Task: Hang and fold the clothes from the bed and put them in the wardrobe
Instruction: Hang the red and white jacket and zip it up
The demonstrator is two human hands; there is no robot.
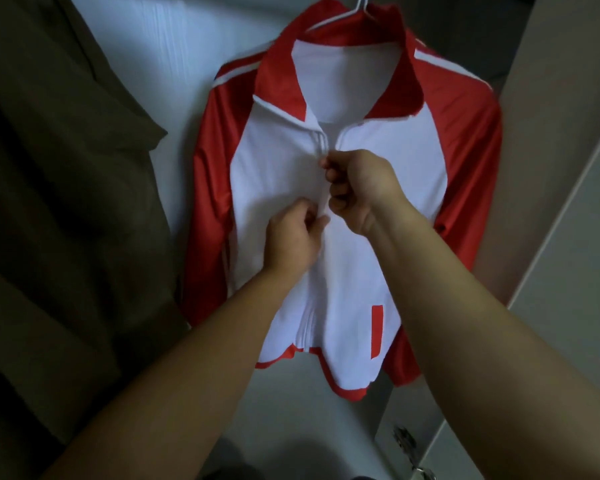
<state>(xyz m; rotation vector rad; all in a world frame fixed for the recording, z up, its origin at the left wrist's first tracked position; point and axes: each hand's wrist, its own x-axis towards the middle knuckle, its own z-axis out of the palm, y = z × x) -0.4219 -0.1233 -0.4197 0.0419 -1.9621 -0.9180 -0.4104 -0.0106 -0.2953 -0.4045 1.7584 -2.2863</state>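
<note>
Pale wardrobe back panel (174, 64) fills my view, with the door (568, 237) edge-on at right. Dark olive garment (49, 168) hangs at left. Red-and-white jacket (378, 161) hangs centre on a white hanger (355, 11), flat against the panel, front partly closed, collar spread. Right hand (357, 185): fingers (336, 195) curled, pinching at the zipper (321, 143) line on the chest. Left hand (291, 237) just below: fingers (309, 213) pinching the front edge beside the zipper. I can't make out the pull itself. Metal hinge (404, 441) shows low right.
</note>
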